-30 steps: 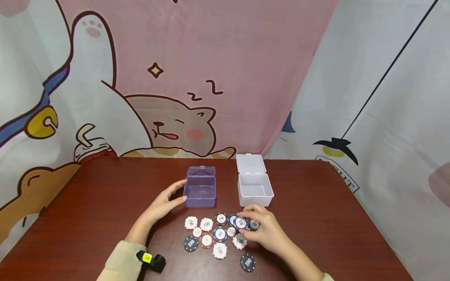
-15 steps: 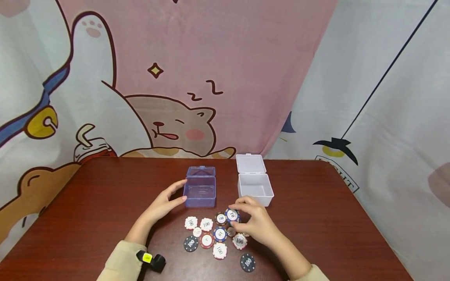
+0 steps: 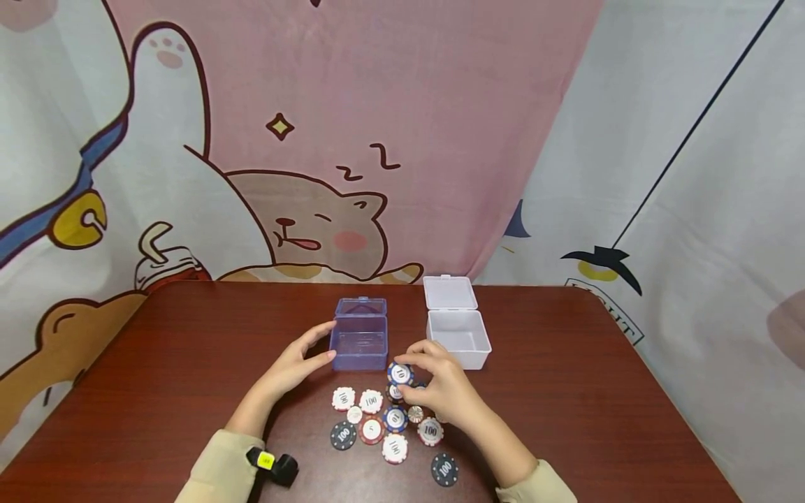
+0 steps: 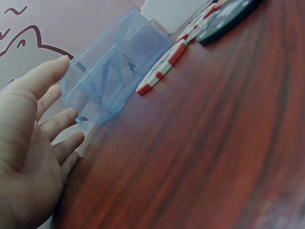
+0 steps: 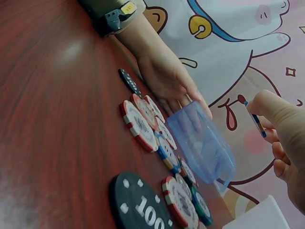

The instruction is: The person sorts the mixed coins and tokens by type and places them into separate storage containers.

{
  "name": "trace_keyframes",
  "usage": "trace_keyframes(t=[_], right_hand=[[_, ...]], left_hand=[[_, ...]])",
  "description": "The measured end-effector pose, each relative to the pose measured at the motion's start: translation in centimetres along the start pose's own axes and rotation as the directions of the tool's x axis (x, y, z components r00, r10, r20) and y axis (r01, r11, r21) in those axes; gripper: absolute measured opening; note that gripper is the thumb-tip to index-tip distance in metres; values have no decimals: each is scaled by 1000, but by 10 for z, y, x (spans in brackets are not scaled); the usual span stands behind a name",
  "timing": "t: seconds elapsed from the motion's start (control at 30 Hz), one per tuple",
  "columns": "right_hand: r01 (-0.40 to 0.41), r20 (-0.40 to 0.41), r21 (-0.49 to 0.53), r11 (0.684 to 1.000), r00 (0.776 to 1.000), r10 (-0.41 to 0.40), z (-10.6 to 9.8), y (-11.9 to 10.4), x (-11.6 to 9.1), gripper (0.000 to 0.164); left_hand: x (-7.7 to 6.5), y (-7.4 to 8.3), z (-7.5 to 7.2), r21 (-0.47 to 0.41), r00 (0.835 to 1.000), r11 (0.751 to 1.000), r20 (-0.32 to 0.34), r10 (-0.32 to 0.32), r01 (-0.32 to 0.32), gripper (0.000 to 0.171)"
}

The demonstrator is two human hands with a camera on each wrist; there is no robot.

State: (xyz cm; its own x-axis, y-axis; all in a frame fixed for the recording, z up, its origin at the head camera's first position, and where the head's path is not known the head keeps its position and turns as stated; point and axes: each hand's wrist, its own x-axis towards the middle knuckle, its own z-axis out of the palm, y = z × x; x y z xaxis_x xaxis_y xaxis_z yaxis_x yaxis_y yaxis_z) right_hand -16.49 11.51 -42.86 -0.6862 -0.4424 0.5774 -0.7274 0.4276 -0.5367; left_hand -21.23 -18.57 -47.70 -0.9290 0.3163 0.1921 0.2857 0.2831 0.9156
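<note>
My right hand (image 3: pixel 443 385) pinches a blue-and-white poker chip (image 3: pixel 400 374) marked 10 between thumb and fingertips. In the right wrist view that chip (image 5: pixel 259 121) appears edge-on, held up off the table. Beside the left wall of a translucent blue box (image 3: pixel 360 361), whose lid stands open, lies my left hand (image 3: pixel 294 363) with thumb and fingers spread at its edge. The left wrist view shows its fingertips right at the blue box (image 4: pixel 112 67). Several chips lie below the box, among them a blue chip (image 3: pixel 395 419) and a red chip (image 3: pixel 372 429).
A white box (image 3: pixel 459 347) with its lid raised stands right of the blue one. Black chips (image 3: pixel 445 469) and white chips (image 3: pixel 395 448) lie loose on the brown table (image 3: pixel 220 349). A printed cloth (image 3: pixel 440 140) hangs behind the table.
My right hand has drawn the blue chip from the right side of the spread chips, up and leftward toward the blue box. The left hand has stayed by the box.
</note>
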Motion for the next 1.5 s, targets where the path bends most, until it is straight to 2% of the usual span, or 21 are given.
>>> trace_keyframes(t=[0.37, 0.57, 1.13, 1.5], right_hand=[[-7, 26, -29, 1000, 1000, 8, 9, -3, 22, 39], [-25, 25, -26, 999, 999, 25, 16, 0, 35, 38], [-103, 43, -70, 992, 993, 106, 35, 14, 60, 36], [-163, 95, -69, 984, 981, 169, 44, 23, 71, 37]], left_hand=[[-1, 5, 0, -16, 1000, 1000, 3, 11, -11, 57], [0, -2, 0, -16, 1000, 1000, 2, 18, -18, 57], [-1, 3, 1, -42, 1000, 999, 9, 18, -17, 58], [0, 4, 1, -3, 1000, 1000, 12, 7, -7, 57]])
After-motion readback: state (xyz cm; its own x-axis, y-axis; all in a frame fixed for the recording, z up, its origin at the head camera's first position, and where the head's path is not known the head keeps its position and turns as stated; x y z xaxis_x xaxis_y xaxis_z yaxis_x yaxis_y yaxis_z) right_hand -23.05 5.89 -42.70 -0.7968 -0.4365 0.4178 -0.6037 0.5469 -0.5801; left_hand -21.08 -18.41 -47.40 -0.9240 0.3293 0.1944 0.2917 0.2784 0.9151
